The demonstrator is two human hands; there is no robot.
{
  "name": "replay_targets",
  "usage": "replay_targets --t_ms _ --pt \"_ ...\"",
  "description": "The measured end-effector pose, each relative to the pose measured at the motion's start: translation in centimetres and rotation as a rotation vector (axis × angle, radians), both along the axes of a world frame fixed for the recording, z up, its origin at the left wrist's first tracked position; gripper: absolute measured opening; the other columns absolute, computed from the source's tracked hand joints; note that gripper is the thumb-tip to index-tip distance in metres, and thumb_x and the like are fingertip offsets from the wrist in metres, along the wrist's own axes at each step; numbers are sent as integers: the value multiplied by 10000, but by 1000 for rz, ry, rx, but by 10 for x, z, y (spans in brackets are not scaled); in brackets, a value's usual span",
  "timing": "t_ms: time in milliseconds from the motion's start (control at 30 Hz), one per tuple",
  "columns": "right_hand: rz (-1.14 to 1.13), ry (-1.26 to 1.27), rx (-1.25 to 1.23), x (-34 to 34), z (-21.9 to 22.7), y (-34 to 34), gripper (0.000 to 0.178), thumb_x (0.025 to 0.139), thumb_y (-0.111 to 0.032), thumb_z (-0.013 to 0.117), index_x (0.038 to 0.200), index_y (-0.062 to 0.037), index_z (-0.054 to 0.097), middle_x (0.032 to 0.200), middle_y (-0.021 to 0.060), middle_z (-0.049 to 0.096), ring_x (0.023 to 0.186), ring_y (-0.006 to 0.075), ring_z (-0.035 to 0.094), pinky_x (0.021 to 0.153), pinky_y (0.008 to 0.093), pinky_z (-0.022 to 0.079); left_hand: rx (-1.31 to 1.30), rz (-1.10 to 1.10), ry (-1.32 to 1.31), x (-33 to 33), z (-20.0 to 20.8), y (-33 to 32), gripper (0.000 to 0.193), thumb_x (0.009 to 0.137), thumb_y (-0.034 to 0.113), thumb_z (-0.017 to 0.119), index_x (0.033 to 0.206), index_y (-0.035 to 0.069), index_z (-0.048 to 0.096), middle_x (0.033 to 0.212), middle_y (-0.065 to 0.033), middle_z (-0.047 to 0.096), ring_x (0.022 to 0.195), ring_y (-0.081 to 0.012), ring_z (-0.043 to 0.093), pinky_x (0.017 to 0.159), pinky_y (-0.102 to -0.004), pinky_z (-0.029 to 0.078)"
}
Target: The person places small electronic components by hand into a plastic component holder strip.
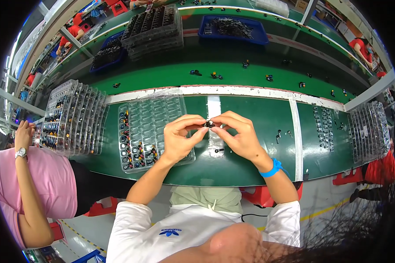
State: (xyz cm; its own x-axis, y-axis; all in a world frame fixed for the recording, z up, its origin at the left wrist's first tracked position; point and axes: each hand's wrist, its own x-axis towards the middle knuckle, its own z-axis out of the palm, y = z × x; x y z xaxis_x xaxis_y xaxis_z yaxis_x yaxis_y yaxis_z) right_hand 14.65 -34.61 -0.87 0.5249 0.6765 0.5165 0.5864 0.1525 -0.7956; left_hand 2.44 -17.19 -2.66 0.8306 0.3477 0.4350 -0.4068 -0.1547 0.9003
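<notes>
Between the fingertips of my left hand (181,136) and my right hand (240,136) is a small black part (209,124) with a shiny spot; its exact kind is too small to make out. Both hands pinch it from either side, above the green table. Partly behind my left forearm lies a clear plastic tray (138,118) with moulded pockets, its left column and near pockets filled with small black parts bearing yellow, red and blue bits. A small black piece (219,150) lies on the white strip (214,107) below my fingers. A blue band circles my right wrist.
Stacked clear trays stand at left (77,118) and right (371,131). Loose small parts (278,136) lie right of my hand, and rows of them (324,129) past the white divider (296,140). Beyond the ledge, a green belt carries scattered parts and a blue tray (233,30). A pink-shirted person sits left.
</notes>
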Motion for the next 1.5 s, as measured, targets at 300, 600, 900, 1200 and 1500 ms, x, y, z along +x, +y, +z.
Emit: replay_targets --t_ms 300,600,900,1200,1500 --pt "68 -43 4 -3 1 -2 153 884 38 743 1037 40 736 935 136 727 794 222 697 689 317 554 215 37 -102 -2 -3 0 289 838 -133 770 1118 -74 737 1064 -201 739 956 -238 709 841 -333 586" --pt "14 22 76 -16 -3 3 119 893 9 747 1008 39 744 884 139 728 708 222 670 641 319 528 357 195 -206 1 0 -10 266 804 -111 798 1060 -56 752 990 -183 767 875 -251 733 803 -325 584" --pt "77 120 -298 29 -3 -7 159 949 -86 717 1036 42 752 837 139 753 714 201 722 677 318 568 296 111 334 23 30 32 230 896 64 811 1095 -43 768 1042 -115 772 969 -153 731 891 -292 594" --pt "508 0 -688 39 -26 -22 220 825 -134 839 895 22 702 838 135 710 754 251 697 690 386 546 1013 338 75 96 17 77 304 884 78 756 1182 31 723 1263 -155 700 1154 -320 689 1014 -391 538" --pt "373 -205 -836 17 -17 -16 181 829 -137 797 883 -12 678 932 154 684 938 370 669 804 466 514 1061 -240 298 19 12 0 153 859 88 756 1001 36 734 1031 -100 736 1035 -314 682 938 -430 512"
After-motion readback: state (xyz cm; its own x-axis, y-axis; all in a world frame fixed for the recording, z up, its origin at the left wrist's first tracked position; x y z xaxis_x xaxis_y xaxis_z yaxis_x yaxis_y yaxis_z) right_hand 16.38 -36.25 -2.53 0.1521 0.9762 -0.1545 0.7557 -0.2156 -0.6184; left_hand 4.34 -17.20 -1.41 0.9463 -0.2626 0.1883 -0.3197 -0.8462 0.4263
